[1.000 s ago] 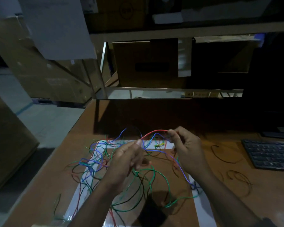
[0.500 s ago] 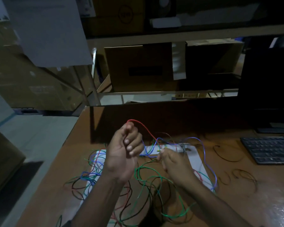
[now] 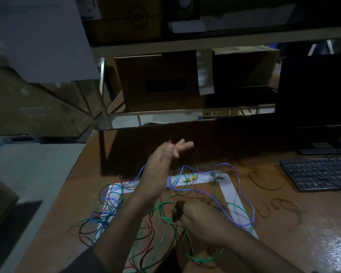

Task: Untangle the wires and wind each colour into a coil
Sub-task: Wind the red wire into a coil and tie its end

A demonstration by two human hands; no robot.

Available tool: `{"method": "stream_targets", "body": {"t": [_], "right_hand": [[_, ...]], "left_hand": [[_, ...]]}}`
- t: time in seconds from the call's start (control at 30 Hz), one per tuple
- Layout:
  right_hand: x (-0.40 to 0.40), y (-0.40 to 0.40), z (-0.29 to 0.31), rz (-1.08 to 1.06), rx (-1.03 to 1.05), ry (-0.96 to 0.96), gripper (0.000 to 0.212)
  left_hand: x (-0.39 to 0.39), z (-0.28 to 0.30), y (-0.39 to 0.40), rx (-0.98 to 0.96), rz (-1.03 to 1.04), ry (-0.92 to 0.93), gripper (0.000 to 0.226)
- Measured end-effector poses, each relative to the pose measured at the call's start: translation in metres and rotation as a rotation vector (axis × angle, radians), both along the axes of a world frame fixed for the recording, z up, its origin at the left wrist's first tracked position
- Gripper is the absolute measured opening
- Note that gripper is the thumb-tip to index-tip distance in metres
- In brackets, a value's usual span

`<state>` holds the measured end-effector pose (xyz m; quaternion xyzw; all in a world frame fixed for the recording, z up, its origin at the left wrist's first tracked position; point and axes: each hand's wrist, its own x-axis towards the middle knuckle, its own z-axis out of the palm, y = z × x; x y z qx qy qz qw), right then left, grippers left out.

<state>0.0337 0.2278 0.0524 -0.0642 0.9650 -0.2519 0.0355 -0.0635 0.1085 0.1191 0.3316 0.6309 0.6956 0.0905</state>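
A tangle of blue (image 3: 242, 196), green (image 3: 161, 209), red and black wires lies on a white-bordered mat (image 3: 231, 192) on the brown desk. My left hand (image 3: 159, 166) is raised above the tangle; it pinches the end of a red wire (image 3: 170, 142) at thumb and forefinger, and the other fingers stick out. My right hand (image 3: 203, 219) is low over the near part of the tangle, with its fingers curled round a wire. Blur hides that wire's colour. A short yellow piece (image 3: 188, 179) lies on the mat's far strip.
A black keyboard (image 3: 319, 174) and a dark monitor (image 3: 315, 89) stand at the right. Thin dark wire loops (image 3: 280, 207) lie on the desk between mat and keyboard. Behind the desk stands a metal shelf with cardboard boxes (image 3: 156, 81). The desk's left edge drops to the floor.
My left hand has risen and swung right with the red wire end, its fingers spreading. My right hand has dropped toward me, down into the tangle.
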Motion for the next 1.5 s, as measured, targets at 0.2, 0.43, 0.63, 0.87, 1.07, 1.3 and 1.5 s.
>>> {"method": "stream_targets", "body": {"t": [0.2,0.43,0.63,0.87,1.07,1.3,1.5], "right_hand": [[0.015,0.026,0.042,-0.143,-0.181,0.407,0.035],[0.006,0.048,0.096,-0.282,-0.551,0.647,0.024],[-0.016,0.048,0.065,-0.268,-0.632,0.485,0.038],[-0.005,0.037,0.017,-0.284,-0.763,0.315,0.036],[0.012,0.017,-0.005,-0.111,-0.323,0.216,0.037],[0.028,0.003,0.039,0.057,-0.228,0.35,0.026],[0.007,0.021,0.084,-0.184,-0.473,0.654,0.019]], "left_hand": [[-0.002,-0.036,-0.014,-0.384,0.03,0.214,0.034],[0.035,-0.011,-0.013,0.008,-0.282,-0.271,0.043],[0.038,0.01,-0.021,0.341,-0.462,-0.57,0.04],[0.013,0.022,-0.031,0.643,-0.436,-0.605,0.037],[0.003,0.02,-0.034,0.535,-0.272,-0.491,0.037],[0.004,-0.008,-0.03,0.03,0.153,-0.038,0.04],[0.036,-0.011,-0.018,-0.202,0.073,-0.027,0.038]]}}
